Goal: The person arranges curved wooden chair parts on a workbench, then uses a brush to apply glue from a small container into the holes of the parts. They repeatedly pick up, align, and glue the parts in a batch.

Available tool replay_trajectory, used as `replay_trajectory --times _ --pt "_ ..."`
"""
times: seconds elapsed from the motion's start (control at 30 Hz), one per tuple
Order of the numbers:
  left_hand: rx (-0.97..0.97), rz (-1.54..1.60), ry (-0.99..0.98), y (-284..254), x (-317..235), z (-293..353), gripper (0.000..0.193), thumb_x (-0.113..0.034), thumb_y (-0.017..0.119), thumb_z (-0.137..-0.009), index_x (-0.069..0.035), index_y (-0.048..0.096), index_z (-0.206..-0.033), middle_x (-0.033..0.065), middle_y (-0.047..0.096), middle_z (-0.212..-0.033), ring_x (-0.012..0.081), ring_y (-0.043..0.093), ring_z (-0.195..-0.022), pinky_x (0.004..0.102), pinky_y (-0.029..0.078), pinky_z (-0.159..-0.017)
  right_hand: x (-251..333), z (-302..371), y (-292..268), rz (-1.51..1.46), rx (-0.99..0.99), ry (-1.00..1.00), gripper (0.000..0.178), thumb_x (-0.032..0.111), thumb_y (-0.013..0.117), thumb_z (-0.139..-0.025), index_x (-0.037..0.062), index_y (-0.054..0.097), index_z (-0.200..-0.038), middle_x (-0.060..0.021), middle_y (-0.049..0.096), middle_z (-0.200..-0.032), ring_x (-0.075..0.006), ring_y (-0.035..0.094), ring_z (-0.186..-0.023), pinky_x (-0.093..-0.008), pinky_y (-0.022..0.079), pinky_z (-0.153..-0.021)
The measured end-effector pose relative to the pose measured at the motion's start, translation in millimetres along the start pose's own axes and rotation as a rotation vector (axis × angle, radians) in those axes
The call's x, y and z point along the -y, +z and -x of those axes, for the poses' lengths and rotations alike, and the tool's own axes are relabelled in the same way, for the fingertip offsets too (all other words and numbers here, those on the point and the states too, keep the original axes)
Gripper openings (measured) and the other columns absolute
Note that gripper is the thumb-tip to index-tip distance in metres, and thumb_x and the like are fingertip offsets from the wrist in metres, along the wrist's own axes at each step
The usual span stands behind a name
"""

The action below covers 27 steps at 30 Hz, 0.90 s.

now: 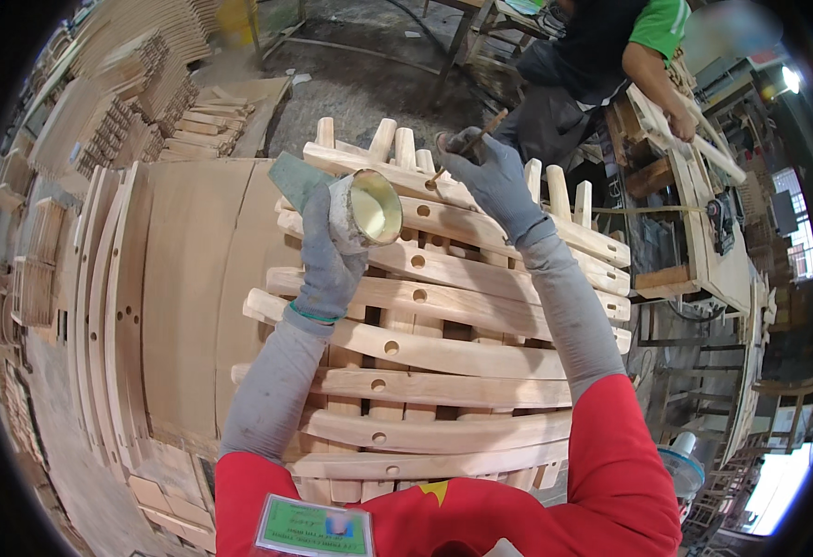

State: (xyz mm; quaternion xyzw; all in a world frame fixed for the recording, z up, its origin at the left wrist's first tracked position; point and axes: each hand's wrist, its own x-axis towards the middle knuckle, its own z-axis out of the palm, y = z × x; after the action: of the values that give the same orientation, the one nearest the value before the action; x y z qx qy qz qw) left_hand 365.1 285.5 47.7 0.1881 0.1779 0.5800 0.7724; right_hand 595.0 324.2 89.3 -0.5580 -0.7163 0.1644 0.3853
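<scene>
My left hand (330, 274), in a grey glove, is wrapped round a stained can (343, 221) tilted so its pale yellow, glue-like contents show. A flat grey-green piece (297, 180) juts out beside the can; I cannot tell whether the hand holds it too. In my gloved right hand (501, 184) is a thin brown stick (469, 145), pinched between the fingers. Its lower tip is at a round hole in one of the far curved wooden rails (490, 274). Several such rails lie side by side below my hands, each with a hole, across other wooden pieces.
Left of the rails lies a brown board (183, 306), with long curved pieces (114, 297) beside it. Stacked wooden parts (100, 121) fill the far left. At the far right, a co-worker (592, 65) in a green sleeve handles wood by a bench (703, 232).
</scene>
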Motion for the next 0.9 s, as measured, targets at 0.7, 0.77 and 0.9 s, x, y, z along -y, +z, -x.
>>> replay_trajectory --times 0.7,0.77,0.9 --pt "0.093 -0.045 0.154 155.6 48.5 98.9 0.042 -0.038 0.036 -0.096 -0.007 0.048 -0.122 0.0051 0.054 -0.119 0.0199 0.051 -0.112 0.0356 0.039 -0.099 169.4 218.4 -144.4 -0.113 -0.147 -0.364 0.026 -0.01 0.059 -0.077 0.0051 0.057 -0.098 -0.0205 0.061 -0.108 -0.0333 0.064 -0.093 -0.0358 0.053 -0.08" --pt "0.168 -0.062 0.131 154.6 59.1 100.2 0.041 -0.037 0.038 -0.096 -0.008 0.045 -0.124 0.005 0.052 -0.121 0.0195 0.05 -0.114 0.0337 0.041 -0.098 169.4 245.9 -154.4 -0.362 -0.197 -0.198 0.024 -0.013 0.055 -0.079 0.0026 0.057 -0.097 -0.0216 0.06 -0.111 -0.0286 0.063 -0.098 -0.036 0.052 -0.084" --pt "0.318 -0.051 -0.043 171.7 83.7 119.2 0.041 -0.036 0.04 -0.096 -0.008 0.043 -0.126 0.0049 0.05 -0.123 0.0189 0.048 -0.116 0.0326 0.04 -0.099 158.4 275.9 -159.6 -0.806 -0.472 0.087 0.021 -0.016 0.051 -0.081 -0.0023 0.055 -0.097 -0.0241 0.059 -0.11 -0.0279 0.06 -0.101 -0.0391 0.051 -0.087"
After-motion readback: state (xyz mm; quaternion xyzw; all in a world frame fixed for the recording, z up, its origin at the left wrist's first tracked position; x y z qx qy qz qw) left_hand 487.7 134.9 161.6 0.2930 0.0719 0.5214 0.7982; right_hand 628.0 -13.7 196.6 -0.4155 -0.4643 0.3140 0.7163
